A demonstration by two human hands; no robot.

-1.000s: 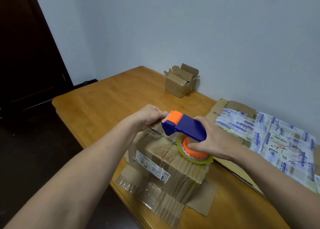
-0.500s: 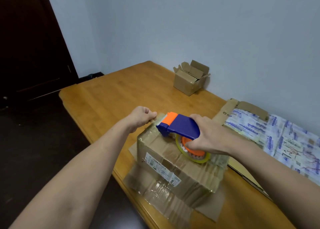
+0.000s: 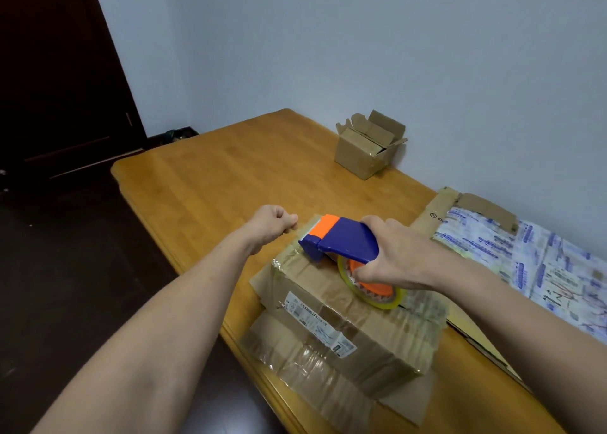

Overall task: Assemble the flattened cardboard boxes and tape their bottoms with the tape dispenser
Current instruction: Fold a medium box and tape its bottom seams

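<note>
Wooden worktop (image 3: 213,177) against a pale wall, dark door (image 3: 59,72) upper left. Box (image 3: 345,335) sits lower centre at the worktop edge; right hand (image 3: 394,256) grips the tape dispenser (image 3: 341,241) on its top, left hand (image 3: 272,225) curled at its far corner, can't tell if pinching anything. Small open box (image 3: 368,148) upper centre and flattened cardboard (image 3: 525,263) at right, both apart from the hands.

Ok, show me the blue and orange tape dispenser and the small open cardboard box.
blue and orange tape dispenser (image 3: 345,240), head view, blue handle.
small open cardboard box (image 3: 349,155), head view, front wall.
</note>
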